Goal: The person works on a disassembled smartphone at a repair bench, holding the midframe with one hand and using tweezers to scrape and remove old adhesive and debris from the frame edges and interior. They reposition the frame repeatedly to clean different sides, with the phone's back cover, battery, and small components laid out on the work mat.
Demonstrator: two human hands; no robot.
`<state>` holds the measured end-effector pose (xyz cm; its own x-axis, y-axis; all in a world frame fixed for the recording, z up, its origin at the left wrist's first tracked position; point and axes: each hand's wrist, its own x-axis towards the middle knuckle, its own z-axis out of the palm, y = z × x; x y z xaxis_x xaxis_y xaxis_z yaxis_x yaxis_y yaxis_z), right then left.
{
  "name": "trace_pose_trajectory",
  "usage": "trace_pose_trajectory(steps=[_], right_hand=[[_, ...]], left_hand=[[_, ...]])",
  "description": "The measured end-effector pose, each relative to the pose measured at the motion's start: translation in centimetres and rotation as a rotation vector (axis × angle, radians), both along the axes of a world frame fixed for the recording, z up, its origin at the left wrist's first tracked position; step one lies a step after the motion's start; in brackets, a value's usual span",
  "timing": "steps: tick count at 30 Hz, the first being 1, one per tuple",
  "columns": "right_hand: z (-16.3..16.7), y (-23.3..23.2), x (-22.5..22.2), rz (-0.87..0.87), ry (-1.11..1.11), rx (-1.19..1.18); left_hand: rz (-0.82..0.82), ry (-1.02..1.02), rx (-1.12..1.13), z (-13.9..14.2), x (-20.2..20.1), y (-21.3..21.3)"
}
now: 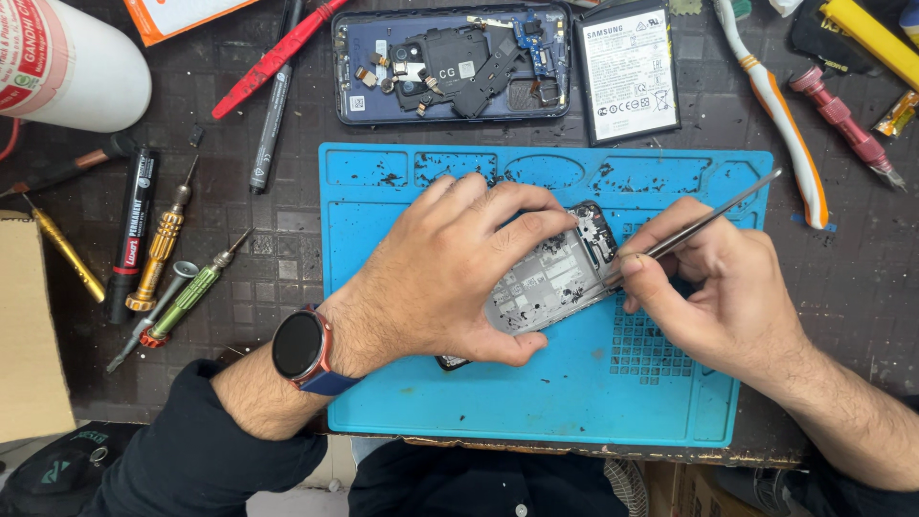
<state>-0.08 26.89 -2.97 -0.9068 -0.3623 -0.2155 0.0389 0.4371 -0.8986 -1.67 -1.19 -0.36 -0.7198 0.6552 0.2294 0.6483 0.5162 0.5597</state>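
Shiny metal tweezers (708,218) — matt rubbery mat (536,402)

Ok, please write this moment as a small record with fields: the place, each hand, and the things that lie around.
Surface: blue rubber work mat on a dark bench
Left hand: left hand presses on an opened grey phone frame on the mat; dark round wristwatch on the wrist
Right hand: right hand pinches thin metal tweezers, tip at the frame's edge
Above mat: opened dark blue phone back; flat black-edged battery
Left of mat: yellow screwdriver, green screwdriver, black marker
Right: white and orange toothbrush
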Motion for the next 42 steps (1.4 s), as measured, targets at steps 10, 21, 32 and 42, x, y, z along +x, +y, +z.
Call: trace_pose_trajectory(steps=[10,21,32,42], right_hand=[[-0.7,0.1,0.3,-0.029,-0.016,-0.186],[0.9,0.5,-0.2,-0.066,-0.069,-0.267],[1.0,0.6,-0.5,-0.024,-0.019,-0.319],[0.9,0.9,-0.8,-0.050,-0.155,-0.272]], left_hand=[[0.001,-0.005,-0.003,0.9,0.0,-0.2],[0.004,-0.010,-0.004,3.9,-0.3,0.5],[-0.010,-0.029,-0.007,4.1,-0.7,0.7],[-0.011,-0.041,-0.009,4.0,-0.8,0.7]])
